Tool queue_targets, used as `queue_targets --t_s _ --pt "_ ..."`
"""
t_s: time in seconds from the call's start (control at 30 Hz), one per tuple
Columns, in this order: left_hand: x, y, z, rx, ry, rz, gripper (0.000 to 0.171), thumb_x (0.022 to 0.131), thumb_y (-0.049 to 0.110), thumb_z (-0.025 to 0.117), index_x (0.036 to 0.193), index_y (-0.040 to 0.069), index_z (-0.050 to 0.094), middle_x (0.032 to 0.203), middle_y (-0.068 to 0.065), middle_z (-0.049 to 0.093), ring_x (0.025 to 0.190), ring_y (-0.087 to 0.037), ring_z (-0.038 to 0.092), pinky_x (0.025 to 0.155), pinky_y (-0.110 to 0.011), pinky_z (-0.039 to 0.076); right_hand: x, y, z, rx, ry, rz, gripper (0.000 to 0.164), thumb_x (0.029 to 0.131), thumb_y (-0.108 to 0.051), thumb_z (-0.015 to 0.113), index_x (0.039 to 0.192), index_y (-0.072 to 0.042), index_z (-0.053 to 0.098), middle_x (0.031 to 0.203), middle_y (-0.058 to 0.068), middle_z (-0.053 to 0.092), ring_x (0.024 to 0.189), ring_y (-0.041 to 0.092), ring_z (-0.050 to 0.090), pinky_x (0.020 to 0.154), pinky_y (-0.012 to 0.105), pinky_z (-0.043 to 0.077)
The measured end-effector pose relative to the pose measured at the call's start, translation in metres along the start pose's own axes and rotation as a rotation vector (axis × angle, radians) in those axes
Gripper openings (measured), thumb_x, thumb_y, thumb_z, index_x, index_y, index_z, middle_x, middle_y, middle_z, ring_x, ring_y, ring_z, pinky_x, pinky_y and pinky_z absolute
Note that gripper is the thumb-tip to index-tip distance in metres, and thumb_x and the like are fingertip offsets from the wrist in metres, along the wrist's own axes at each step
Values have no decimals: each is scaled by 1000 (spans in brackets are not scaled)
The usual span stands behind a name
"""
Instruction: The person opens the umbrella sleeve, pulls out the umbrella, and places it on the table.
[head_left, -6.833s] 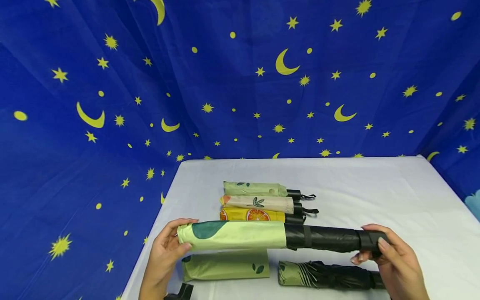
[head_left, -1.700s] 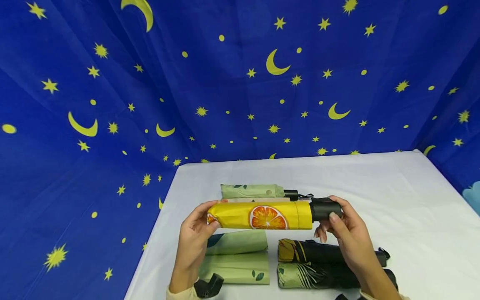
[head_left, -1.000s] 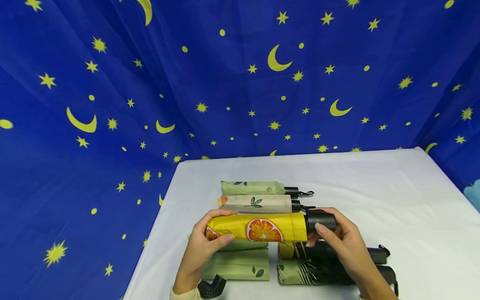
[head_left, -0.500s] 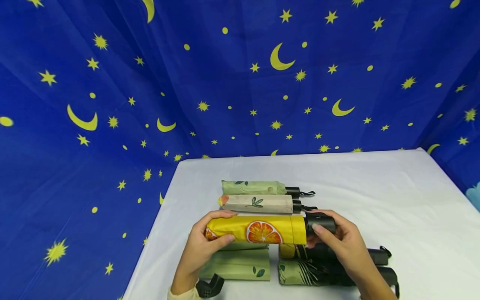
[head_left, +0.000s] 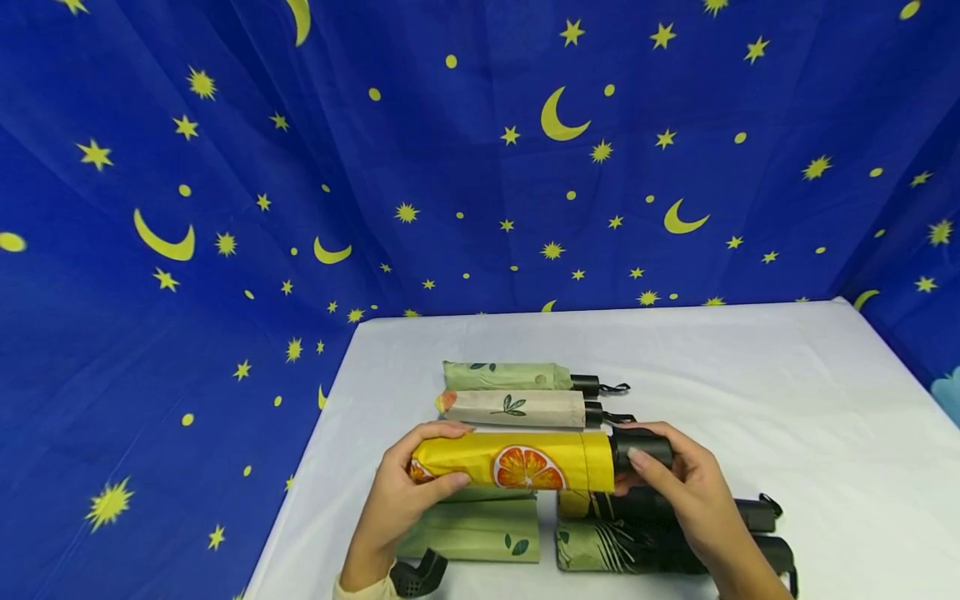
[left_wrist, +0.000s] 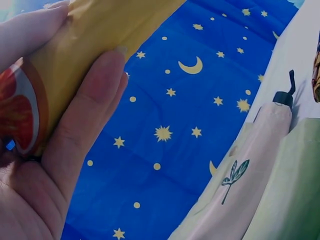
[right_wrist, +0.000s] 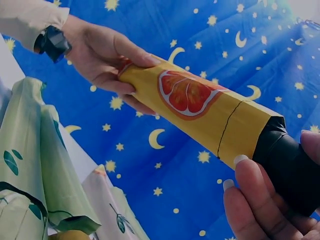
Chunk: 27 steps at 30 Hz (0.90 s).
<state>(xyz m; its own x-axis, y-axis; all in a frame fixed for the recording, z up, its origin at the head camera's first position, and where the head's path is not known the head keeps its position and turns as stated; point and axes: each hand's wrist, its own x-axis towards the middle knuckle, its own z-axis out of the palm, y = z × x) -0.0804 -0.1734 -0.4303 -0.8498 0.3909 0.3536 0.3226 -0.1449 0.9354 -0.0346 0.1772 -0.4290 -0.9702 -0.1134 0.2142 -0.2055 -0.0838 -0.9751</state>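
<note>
Over white tablecloth (head_left: 750,367), now pinches the sheathed yellow orange-slice umbrella (head_left: 525,461) near centre, gripped farther inward than before, with left hand (head_left: 401,487) at its left end, right hand (head_left: 693,479) at the black handle (head_left: 647,439), seemingly for firmer control

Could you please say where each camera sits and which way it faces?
Head: on the head, facing forward and down at the long yellow fabric-covered umbrella; left hand and right hand show.
Left wrist: on that wrist, facing the umbrella; left hand shows.
Right wrist: on that wrist, facing along the umbrella; right fingers and left hand show.
All views share the umbrella.
</note>
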Motion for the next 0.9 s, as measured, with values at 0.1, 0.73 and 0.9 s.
queue_targets --t_s 0.1,0.73,0.9 --pt "0 0 -1 8 -2 14 45 88 -11 73 130 -4 59 134 -24 59 111 -31 62 79 -34 59 0 2 0 7 -3 -3 27 106 0 50 132 6 56 111 18 67 77 32 72 72 44 62" --pt "-2 -2 -5 -44 -11 45 46 88 -13 72 131 -9 56 134 -27 57 112 -30 62 82 -34 59 -5 5 -3 115 77 -4 27 106 5 46 130 10 57 107 17 70 72 30 72 68 45 62" --pt "-2 -3 -6 -53 -9 45 46 89 -13 71 132 -9 55 134 -29 56 113 -31 62 83 -34 59 -5 7 -4 117 81 -8 27 106 5 45 130 9 58 106 16 70 72 29 72 68 44 62"
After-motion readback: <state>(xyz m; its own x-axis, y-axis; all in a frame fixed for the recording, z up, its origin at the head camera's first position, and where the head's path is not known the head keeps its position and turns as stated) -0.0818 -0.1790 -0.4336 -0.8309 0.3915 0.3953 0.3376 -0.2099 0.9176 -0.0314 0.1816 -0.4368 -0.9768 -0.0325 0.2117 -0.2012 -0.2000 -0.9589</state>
